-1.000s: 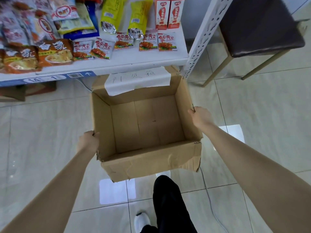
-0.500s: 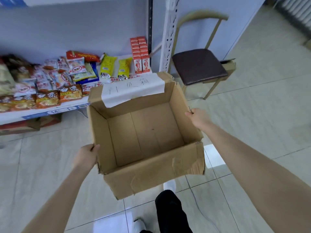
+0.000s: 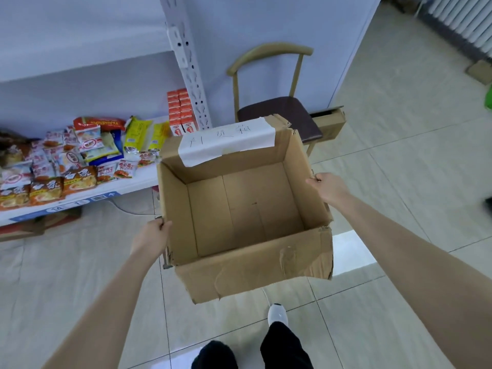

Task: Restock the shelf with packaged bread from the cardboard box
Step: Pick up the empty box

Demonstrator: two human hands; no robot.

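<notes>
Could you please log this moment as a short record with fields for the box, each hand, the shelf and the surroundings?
box: cardboard box, open at the top, nothing visible inside, white paper label with handwriting on its far flap
left hand: left hand grips the box's left wall at the rim
right hand: right hand grips the box's right wall at the rim
shelf: shelf to the left, loaded with packaged snacks
surroundings: chair beyond the box, tiled floor

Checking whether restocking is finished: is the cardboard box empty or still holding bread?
Empty. The cardboard box shows only its bare brown floor, nothing inside.
</notes>
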